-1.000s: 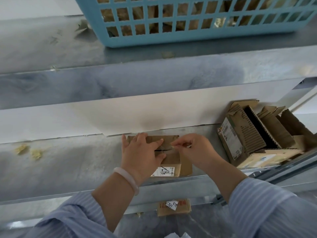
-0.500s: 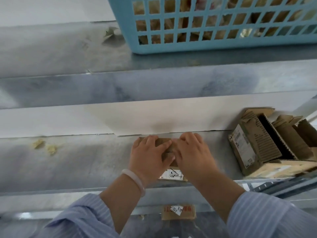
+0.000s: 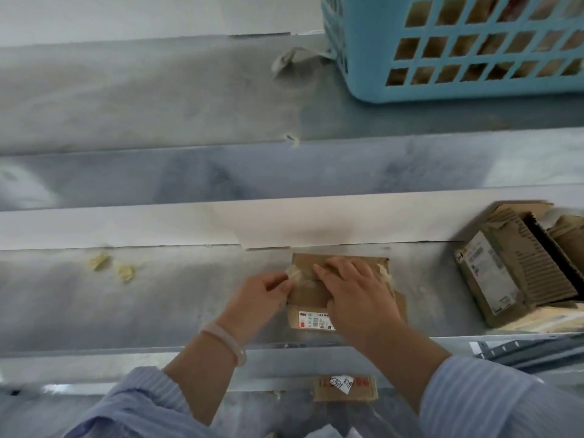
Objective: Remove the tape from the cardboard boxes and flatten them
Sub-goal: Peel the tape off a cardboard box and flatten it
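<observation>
The cardboard box (image 3: 319,289) lies flat-ish on the metal shelf, close to the shelf's back edge and about midway along it, its printed label (image 3: 314,320) toward the front edge. It looks light and thin, stiff enough to hold a crease but easy to crush, so I'd guess it slides unless pinned. The right hand (image 3: 357,295) lies spread on top, pressing it down. The left hand (image 3: 259,295) pinches a loose end of pale tape (image 3: 294,275) at the box's left side; the tape seems filmy and likely to tear, best gripped near where it still sticks. More opened boxes (image 3: 512,273) sit toward the shelf's right end, and a blue basket (image 3: 458,86) stands on the shelf above.
</observation>
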`<action>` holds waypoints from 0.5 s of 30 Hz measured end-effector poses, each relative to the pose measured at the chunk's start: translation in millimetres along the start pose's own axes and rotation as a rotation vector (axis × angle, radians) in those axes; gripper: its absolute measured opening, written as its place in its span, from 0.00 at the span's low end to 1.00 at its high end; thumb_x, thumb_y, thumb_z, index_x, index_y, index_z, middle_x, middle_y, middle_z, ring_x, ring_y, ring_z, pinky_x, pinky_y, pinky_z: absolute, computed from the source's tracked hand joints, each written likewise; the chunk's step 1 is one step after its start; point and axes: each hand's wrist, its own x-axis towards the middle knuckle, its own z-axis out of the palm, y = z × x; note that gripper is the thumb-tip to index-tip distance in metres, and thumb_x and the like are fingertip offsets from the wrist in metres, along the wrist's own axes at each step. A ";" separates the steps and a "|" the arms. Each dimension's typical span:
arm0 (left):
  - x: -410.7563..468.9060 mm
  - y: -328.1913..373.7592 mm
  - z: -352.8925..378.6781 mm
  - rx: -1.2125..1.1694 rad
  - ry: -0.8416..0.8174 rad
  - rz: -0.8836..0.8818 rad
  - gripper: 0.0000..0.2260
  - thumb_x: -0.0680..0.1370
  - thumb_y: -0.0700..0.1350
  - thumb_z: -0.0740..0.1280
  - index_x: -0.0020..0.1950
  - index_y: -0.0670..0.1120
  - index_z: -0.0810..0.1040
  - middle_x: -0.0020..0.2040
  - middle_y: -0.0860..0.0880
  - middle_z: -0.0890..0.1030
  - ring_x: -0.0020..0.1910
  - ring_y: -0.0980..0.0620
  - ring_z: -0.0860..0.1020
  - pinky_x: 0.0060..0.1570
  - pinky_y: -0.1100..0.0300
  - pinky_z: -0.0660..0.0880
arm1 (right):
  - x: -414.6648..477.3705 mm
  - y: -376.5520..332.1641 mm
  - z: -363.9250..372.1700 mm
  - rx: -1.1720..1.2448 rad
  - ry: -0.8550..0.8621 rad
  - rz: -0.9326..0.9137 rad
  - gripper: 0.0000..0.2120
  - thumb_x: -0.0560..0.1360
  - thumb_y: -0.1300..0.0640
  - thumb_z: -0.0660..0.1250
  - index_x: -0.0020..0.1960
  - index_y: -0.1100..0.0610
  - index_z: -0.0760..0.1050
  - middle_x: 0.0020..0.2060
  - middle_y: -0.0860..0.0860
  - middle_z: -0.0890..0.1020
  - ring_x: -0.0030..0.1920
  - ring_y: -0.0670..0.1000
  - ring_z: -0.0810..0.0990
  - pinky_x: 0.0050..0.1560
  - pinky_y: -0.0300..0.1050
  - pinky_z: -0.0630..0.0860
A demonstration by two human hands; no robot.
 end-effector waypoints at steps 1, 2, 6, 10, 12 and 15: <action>0.1 -1.4 1.4 -0.109 -0.017 -0.041 0.06 0.79 0.41 0.66 0.52 0.45 0.83 0.42 0.50 0.84 0.45 0.51 0.82 0.50 0.54 0.80 | -0.1 -3.1 2.4 0.017 0.011 0.023 0.28 0.77 0.52 0.57 0.76 0.45 0.60 0.73 0.46 0.62 0.72 0.51 0.59 0.74 0.50 0.55; 0.1 -2.2 2.1 -0.178 -0.025 -0.063 0.06 0.79 0.38 0.66 0.52 0.44 0.82 0.41 0.49 0.84 0.45 0.48 0.82 0.49 0.55 0.81 | -0.7 -6.1 5.9 0.043 0.027 0.057 0.27 0.76 0.51 0.56 0.75 0.44 0.62 0.73 0.45 0.62 0.72 0.51 0.59 0.74 0.50 0.54; 5.6 -5.1 -0.9 -0.195 0.026 -0.042 0.04 0.75 0.36 0.70 0.48 0.42 0.83 0.39 0.47 0.84 0.43 0.44 0.83 0.50 0.47 0.80 | -3.3 -16.9 23.0 0.052 0.145 0.150 0.28 0.71 0.46 0.50 0.67 0.41 0.74 0.66 0.47 0.73 0.66 0.53 0.68 0.68 0.54 0.65; 11.4 -11.8 -8.2 -0.153 0.039 0.081 0.10 0.72 0.40 0.75 0.46 0.53 0.79 0.41 0.51 0.83 0.43 0.48 0.83 0.48 0.46 0.81 | -2.5 -22.3 29.9 0.071 0.228 0.182 0.25 0.69 0.49 0.54 0.61 0.42 0.79 0.62 0.48 0.78 0.62 0.54 0.74 0.63 0.56 0.72; 13.2 -11.9 -11.9 0.026 0.037 0.287 0.12 0.72 0.43 0.75 0.48 0.58 0.79 0.44 0.56 0.81 0.42 0.56 0.81 0.48 0.57 0.80 | -0.9 -21.7 32.3 0.081 0.290 0.192 0.24 0.69 0.49 0.55 0.60 0.42 0.80 0.61 0.47 0.79 0.61 0.54 0.74 0.64 0.54 0.70; 22.2 -5.7 -19.2 0.323 0.033 0.587 0.08 0.73 0.44 0.74 0.50 0.53 0.83 0.48 0.58 0.75 0.41 0.61 0.78 0.47 0.70 0.74 | 0.1 -24.1 34.3 0.087 0.322 0.206 0.24 0.68 0.49 0.55 0.59 0.41 0.81 0.61 0.46 0.79 0.60 0.52 0.73 0.64 0.51 0.68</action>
